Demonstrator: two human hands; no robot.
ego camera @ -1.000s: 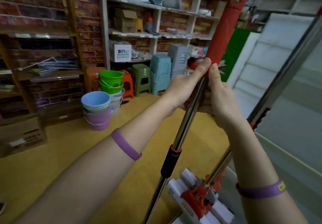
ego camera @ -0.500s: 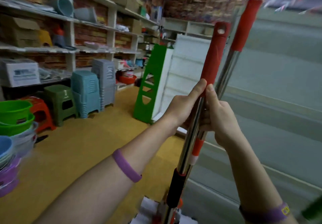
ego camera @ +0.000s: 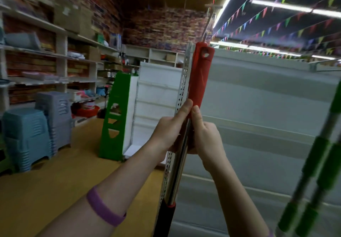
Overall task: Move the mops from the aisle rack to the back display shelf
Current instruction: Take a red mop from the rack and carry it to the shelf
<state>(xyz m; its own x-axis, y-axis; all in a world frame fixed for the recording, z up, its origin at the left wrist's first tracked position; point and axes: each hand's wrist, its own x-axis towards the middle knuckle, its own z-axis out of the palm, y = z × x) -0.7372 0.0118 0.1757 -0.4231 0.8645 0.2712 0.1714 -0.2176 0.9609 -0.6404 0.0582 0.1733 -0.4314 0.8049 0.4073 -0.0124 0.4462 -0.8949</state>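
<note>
The mop (ego camera: pixel 200 78) stands nearly upright in front of the rack's (ego camera: pixel 258 107) perforated post. Both hands hold its steel shaft just below the red sleeve. The left hand (ego camera: pixel 169 131) has its grip clamped on the mop from the left, the right hand (ego camera: pixel 204 137) from the right. Blurred green mops (ego camera: pixel 317 163) lean at the rack's right. Stacked stools (ego camera: pixel 36 131) stand well left of the rack.

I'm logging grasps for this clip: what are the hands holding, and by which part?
Both the left hand and right hand hold the red-handled mop by its metal shaft, just below the red sleeve, thumbs touching its lower end.
</note>
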